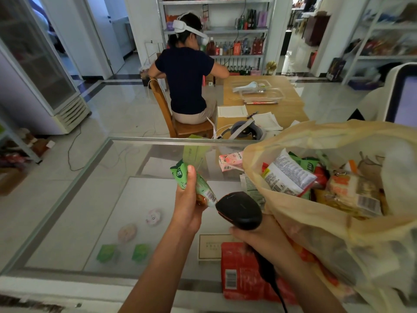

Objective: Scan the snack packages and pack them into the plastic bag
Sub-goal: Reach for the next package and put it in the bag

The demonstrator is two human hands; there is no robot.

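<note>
Centre frame: your left hand (187, 206) grips a green pack (194, 184), thumb across its face, turned so the barcode (211, 196) end meets the scanner (240, 210). Your right hand (264, 239) is closed round the scanner's handle, aiming up-left; the two nearly touch, probably for a sure read. Right of frame: the bag (304, 227) gapes toward you, holding several packs. Unpacked on the glass counter (90, 199): a red pack (241, 274) at lower centre and a pink pack (230, 161) beside the bag's rim. The cable (274, 283) trails over the red pack.

Green snack packet (194, 184), black scanner (240, 210), translucent beige plastic bag (327, 233), red package (241, 274), pink packet (230, 161)
</note>
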